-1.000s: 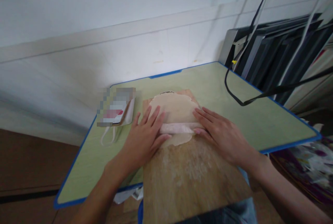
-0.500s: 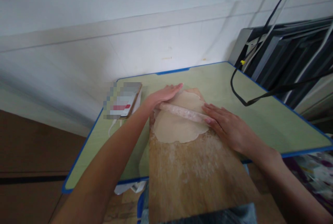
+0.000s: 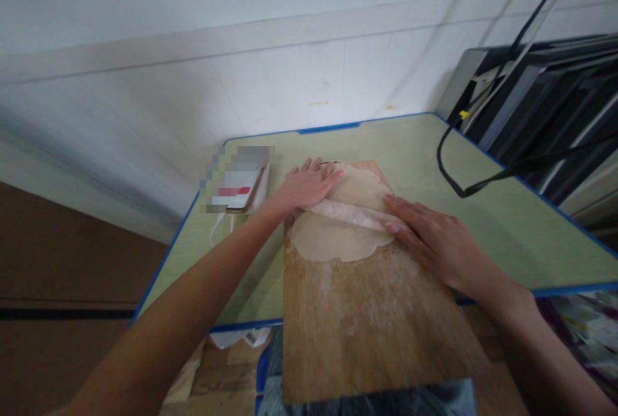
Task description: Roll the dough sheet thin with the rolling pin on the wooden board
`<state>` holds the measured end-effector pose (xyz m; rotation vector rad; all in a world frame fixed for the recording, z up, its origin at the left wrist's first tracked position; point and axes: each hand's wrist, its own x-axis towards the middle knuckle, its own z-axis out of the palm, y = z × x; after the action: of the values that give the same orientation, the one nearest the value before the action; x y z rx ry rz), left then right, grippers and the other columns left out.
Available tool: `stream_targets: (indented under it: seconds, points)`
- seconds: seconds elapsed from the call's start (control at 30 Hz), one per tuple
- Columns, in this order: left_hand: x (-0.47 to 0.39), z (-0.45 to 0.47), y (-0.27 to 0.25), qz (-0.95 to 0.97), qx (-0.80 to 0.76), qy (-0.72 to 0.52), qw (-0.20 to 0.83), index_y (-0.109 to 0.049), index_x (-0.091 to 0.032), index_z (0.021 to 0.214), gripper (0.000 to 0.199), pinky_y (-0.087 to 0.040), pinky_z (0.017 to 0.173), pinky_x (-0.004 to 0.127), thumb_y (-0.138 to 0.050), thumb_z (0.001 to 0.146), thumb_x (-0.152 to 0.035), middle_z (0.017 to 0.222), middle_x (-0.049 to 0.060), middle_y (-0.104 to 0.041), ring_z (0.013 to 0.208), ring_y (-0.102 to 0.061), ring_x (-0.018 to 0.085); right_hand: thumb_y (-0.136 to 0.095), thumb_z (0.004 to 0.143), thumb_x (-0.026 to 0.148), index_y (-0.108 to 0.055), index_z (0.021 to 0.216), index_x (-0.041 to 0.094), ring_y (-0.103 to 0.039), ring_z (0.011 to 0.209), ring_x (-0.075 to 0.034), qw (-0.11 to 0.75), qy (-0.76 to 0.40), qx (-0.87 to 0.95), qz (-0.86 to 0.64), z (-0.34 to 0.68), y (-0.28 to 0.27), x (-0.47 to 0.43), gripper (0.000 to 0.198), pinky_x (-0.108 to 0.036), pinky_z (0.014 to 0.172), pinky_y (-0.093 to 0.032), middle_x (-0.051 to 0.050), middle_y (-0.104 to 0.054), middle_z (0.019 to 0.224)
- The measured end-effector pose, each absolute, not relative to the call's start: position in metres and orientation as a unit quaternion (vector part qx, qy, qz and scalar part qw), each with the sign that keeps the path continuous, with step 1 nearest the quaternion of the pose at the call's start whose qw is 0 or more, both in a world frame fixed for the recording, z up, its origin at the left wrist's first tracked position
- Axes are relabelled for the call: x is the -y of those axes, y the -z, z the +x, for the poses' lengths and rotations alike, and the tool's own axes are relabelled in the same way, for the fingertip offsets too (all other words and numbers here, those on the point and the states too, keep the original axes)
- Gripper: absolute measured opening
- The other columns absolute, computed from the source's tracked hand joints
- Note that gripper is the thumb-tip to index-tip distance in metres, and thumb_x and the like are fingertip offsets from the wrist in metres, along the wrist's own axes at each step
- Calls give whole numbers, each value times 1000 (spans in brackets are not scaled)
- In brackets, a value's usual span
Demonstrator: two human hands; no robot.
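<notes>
A pale rolling pin [image 3: 355, 215], dusted with flour, lies across a thin, flat sheet of dough [image 3: 333, 243]. The dough rests on the far part of a wooden board [image 3: 367, 332]. My left hand [image 3: 311, 185] presses its palm over the pin's left end, fingers stretched out and spread above the dough's far left side. At the other end, my right hand [image 3: 425, 232] has the pin between its thumb and extended fingers; the very tip is hidden under it. Flour marks the board's near half.
The board sits on a light green table [image 3: 492, 229] with blue edging and juts over its near edge. A phone [image 3: 241, 187], partly blurred, leans on a white support at left. A black strap [image 3: 451, 181] hangs at right beside dark panels [image 3: 541, 100]. A white wall stands behind.
My left hand's fingers have spread and lifted a little, and its palm sits more over the pin. The pin remains across the dough. The whole view has shifted slightly.
</notes>
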<state>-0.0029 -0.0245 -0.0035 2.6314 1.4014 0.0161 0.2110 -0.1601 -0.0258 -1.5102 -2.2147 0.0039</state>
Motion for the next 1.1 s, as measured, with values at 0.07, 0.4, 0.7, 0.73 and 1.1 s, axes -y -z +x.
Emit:
stream_targets:
  seconds: [0.07,0.4,0.7,0.73,1.1]
  points:
    - [38,-7,1,876,-478,9,61,-31,-17,144,58,-19,110,51,-18,98,-49,151,15,-27,141,-18,32,-25,96,46,-56,125,12,-59,113,-29,222,8,807,-547,211,25,160,54,-48,92,-50,-15,-61,124]
    - [106,-30,-2,886,-463,-22,-14,-40,-14,139,56,-29,109,38,-19,98,-47,145,13,-40,134,-36,25,-29,97,38,-60,119,7,-64,104,-28,210,69,822,-525,204,22,174,49,-45,86,-53,-16,-66,115]
    - [149,-41,1,878,-474,-54,-36,-44,-14,135,52,-31,104,53,-27,97,-44,146,12,-40,135,-35,31,-28,98,37,-61,117,6,-65,101,-27,219,119,830,-499,196,18,194,49,-42,85,-55,-15,-67,115]
    - [154,-43,2,879,-471,-60,-38,-44,-14,135,52,-30,104,54,-28,96,-44,146,12,-40,135,-34,31,-28,98,36,-61,118,6,-65,102,-26,219,121,831,-496,196,18,196,49,-42,85,-55,-15,-66,115]
    - [194,-51,18,876,-454,-130,-93,-40,-8,137,55,-18,108,57,-33,95,-42,146,18,-36,135,-31,36,-39,96,30,-61,117,7,-63,107,-26,232,115,840,-476,196,26,206,38,-44,86,-55,-15,-64,119]
